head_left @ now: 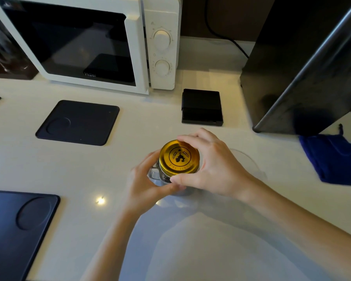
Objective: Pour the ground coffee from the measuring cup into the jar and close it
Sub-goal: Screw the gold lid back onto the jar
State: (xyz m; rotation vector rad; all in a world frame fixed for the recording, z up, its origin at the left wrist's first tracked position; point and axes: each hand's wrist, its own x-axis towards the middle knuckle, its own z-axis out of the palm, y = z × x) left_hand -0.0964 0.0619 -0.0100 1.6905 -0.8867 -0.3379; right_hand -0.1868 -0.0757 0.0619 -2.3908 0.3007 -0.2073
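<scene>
A glass jar (157, 175) with a handle stands on the white counter at the centre of the head view. A gold lid (178, 158) with a black emblem sits on its mouth. My left hand (146, 183) wraps the jar's body from the left, beside the handle. My right hand (211, 167) grips the lid's rim from the right, thumb at the near edge and fingers at the far edge. A clear, faint round vessel (247, 161), perhaps the measuring cup, stands just right of my right hand. The jar's contents are hidden.
A white microwave (93, 43) stands at the back. Black mats lie at the centre left (79, 121) and near left (14, 226). A small black box (202, 107) sits behind the jar. A dark appliance (302, 67) and a blue cloth (334, 159) are at right.
</scene>
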